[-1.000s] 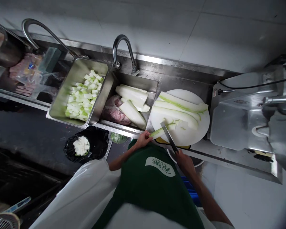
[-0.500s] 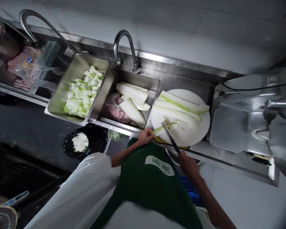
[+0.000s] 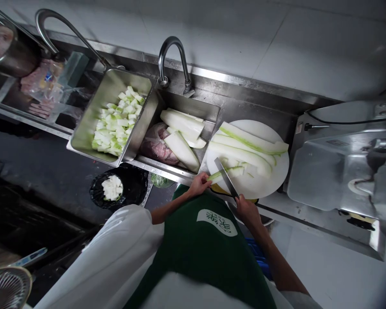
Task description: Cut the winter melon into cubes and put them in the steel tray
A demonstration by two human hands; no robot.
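Note:
My right hand is wrapped round the handle of a kitchen knife, its blade slanting up and left across a pale strip of winter melon. Pinched around the strip's left end is my left hand, at the near left rim of the round white cutting board. Farther back on the board lie long white melon pieces with green edges, and small cut bits sit near the blade. Whether the edge has gone into the strip is hard to make out.
Left of the board, a sink holds peeled melon pieces and bagged meat. A steel pan of diced melon stands beside it under a faucet. A metal slicer is on the right, a black-lined bin below.
The knife has moved slightly left along the strip toward my left hand. My left hand keeps its hold, and the whole view has shifted a little.

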